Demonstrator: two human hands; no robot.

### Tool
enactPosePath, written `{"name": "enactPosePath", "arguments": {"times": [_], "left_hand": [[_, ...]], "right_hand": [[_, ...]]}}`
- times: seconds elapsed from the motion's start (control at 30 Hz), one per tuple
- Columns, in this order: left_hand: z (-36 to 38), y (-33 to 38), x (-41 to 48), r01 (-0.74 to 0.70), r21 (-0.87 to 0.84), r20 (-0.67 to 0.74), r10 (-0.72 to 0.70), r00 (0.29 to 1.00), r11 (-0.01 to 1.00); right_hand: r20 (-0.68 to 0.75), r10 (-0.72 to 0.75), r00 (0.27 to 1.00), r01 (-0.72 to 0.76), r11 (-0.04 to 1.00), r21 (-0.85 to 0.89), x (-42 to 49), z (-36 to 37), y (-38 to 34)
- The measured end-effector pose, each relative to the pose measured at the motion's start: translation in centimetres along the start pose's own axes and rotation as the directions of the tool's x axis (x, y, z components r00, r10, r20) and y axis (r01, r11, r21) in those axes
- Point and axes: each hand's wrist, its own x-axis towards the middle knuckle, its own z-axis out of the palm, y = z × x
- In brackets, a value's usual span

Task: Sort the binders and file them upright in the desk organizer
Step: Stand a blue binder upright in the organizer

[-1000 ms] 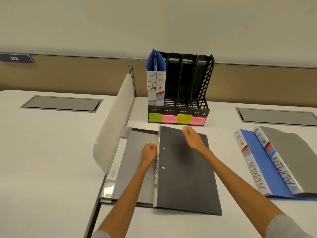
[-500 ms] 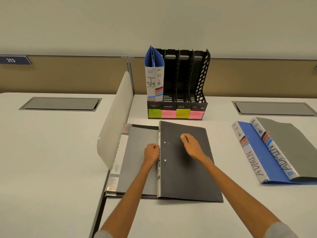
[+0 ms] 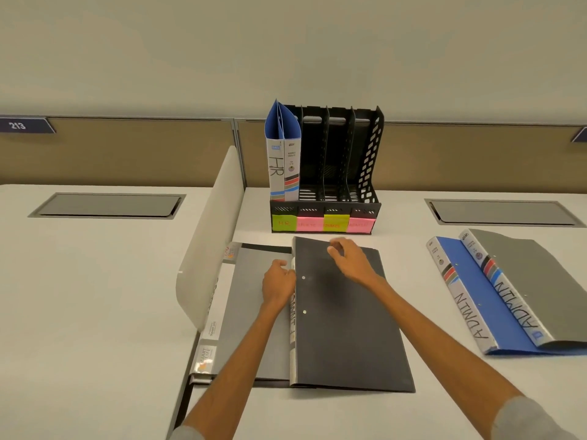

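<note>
— Looking down through the head view, what is being shown of the room?

— A plain pale wall [image 3: 286, 42] is being seen above a brown partition [image 3: 127, 154]. A dark plate numbered 213 [image 3: 22, 125] is being carried on the partition at the far left.

— And the surface?

— Two white desks are being shown side by side, the left desk [image 3: 89, 296] and the right desk [image 3: 317, 414]. They are being parted by a curved white divider [image 3: 206, 242]. A grey hatch is being shown flush in each top: the left hatch [image 3: 108, 205] and the right hatch [image 3: 505, 212].

— Where are the task's things being kept?

— The black desk organizer [image 3: 365, 160] is standing at the back of the right desk, with coloured sticky notes [image 3: 320, 223] along its front. Two blue HR binders [image 3: 282, 160] are being held upright in its leftmost compartment. The dark binder [image 3: 346, 338] is lying flat just in front of the organizer, overlapping a grey binder [image 3: 244, 312] beside the divider. Well to the right, a blue ADMIN binder [image 3: 479, 300] is lying flat and is being partly covered by a grey ADMIN binder [image 3: 546, 290].

— How are the hands being used?

— The left hand [image 3: 279, 281] is being curled against the dark binder's spine, gripping it. The right hand [image 3: 351, 258] is being rested on the cover near its far edge with the fingers bent. Whether anything is being pinched there cannot be told.
</note>
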Motion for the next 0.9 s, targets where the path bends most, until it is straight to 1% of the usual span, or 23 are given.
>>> {"name": "enactPosePath", "arguments": {"times": [0.1,0.17,0.3,0.37,0.4,0.47,0.53,0.63,0.7,0.8,0.9], "left_hand": [[-0.7,2.7,1.6,-0.083,-0.011,-0.075,0.082,0.994,0.996],[-1.2,4.6,3.3,-0.129,-0.011,-0.121,0.127,0.985,0.992],[-2.2,8.5,6.8,-0.207,-0.021,-0.207,0.198,0.958,0.978],[-2.5,10.2,8.6,-0.203,-0.011,-0.245,0.194,0.950,0.979],[-2.6,10.9,9.5,-0.194,0.002,-0.254,0.188,0.949,0.981],[-2.6,11.9,11.2,-0.177,0.024,-0.261,0.177,0.949,0.984],[-2.0,12.4,12.6,-0.151,0.012,-0.261,0.149,0.954,0.988],[-0.6,12.0,14.1,-0.090,0.005,-0.274,0.088,0.958,0.996],[0.3,11.1,14.9,-0.045,-0.023,-0.278,0.037,0.960,0.999],[0.8,10.4,15.5,0.006,-0.081,-0.256,-0.027,0.966,0.997],[0.9,10.5,15.9,0.025,-0.097,-0.255,-0.049,0.966,0.995]], "right_hand": [[-0.040,-0.125,0.991,0.122,0.990,-0.072,3.4,-2.1,-3.7],[-0.093,-0.219,0.971,0.205,0.969,-0.140,6.0,-3.8,-6.8],[-0.224,-0.427,0.876,0.350,0.883,-0.312,11.5,-6.7,-13.5],[-0.222,-0.492,0.842,0.383,0.835,-0.396,13.8,-7.7,-16.3],[-0.197,-0.499,0.844,0.382,0.817,-0.432,14.8,-7.9,-17.3],[-0.115,-0.474,0.873,0.362,0.788,-0.498,16.4,-7.8,-18.6],[-0.033,-0.441,0.897,0.355,0.762,-0.542,17.6,-7.2,-18.8],[-0.027,-0.399,0.916,0.348,0.828,-0.440,18.8,-6.6,-18.4],[-0.007,-0.403,0.915,0.364,0.834,-0.415,19.3,-6.8,-18.3],[0.017,-0.427,0.904,0.388,0.803,-0.453,19.7,-7.4,-18.3],[0.045,-0.494,0.868,0.430,0.706,-0.563,19.9,-7.8,-18.5]]}}
